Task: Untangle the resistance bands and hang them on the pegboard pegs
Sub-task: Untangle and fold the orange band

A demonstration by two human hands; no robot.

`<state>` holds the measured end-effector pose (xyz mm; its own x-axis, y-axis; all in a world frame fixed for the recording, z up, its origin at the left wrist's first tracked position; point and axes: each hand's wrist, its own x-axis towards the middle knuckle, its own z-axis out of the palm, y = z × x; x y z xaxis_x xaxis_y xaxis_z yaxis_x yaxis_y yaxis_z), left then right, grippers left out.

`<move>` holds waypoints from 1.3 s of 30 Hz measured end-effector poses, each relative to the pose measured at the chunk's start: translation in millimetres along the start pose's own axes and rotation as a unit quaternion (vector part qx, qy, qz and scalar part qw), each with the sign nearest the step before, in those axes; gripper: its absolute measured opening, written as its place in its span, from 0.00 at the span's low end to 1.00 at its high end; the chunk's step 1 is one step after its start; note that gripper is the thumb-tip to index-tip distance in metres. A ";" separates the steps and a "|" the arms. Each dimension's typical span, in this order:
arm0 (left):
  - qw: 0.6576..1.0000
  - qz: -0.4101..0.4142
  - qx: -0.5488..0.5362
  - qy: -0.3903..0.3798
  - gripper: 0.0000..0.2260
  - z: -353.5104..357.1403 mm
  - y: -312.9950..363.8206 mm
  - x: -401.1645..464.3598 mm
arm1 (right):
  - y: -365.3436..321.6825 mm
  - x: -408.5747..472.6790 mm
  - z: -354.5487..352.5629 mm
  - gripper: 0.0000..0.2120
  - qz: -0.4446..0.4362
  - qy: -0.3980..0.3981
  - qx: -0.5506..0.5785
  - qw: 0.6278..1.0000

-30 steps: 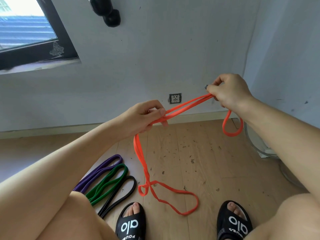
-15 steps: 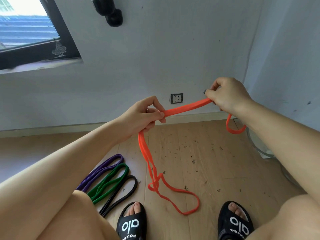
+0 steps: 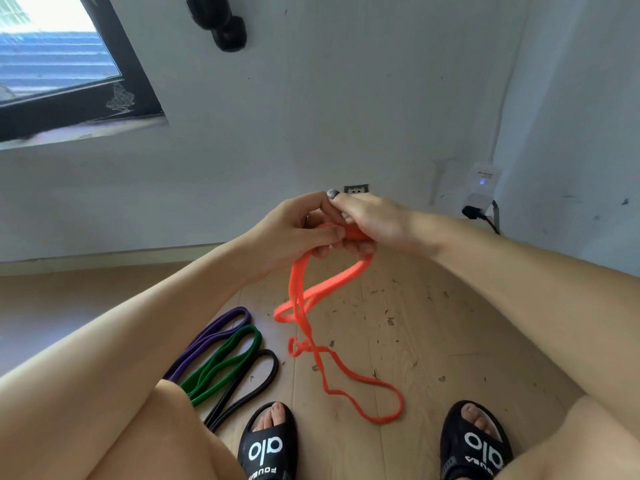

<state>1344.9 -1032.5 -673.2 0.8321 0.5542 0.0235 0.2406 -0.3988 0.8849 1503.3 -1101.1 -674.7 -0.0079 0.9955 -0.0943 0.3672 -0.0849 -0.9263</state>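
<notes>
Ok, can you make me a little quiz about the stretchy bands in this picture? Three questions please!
1. True or false: both hands, the left hand and the right hand, hold the orange band.
2. Which band lies nearest the left sandal? A) purple band B) green band C) black band
3. Fill in: the bottom loop of the orange band rests on the wooden ____.

Key:
1. True; the hands meet at the top of it.
2. C
3. floor
</notes>
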 end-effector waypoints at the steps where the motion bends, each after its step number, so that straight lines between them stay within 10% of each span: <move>1: 1.000 -0.003 0.003 0.001 0.02 -1.4 -1.2 -0.8 | 0.3 0.3 0.2 0.25 0.004 0.015 -0.028 1.000; 9: 0.995 -0.060 -0.032 -0.076 0.07 -10.8 -10.7 -6.4 | -6.0 -9.4 -8.3 0.04 -0.008 0.046 -0.162 0.986; 39: 0.988 -0.090 -0.060 -0.114 0.11 -20.1 -0.1 -9.9 | -9.0 -42.6 -68.4 0.11 -0.034 0.110 -0.152 0.982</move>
<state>1326.5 -1023.3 -664.2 0.8751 0.4246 -0.2324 0.3454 -0.2114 0.9143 1563.9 -1139.9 -637.4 0.1473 0.9861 0.0761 0.6331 -0.0349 -0.7733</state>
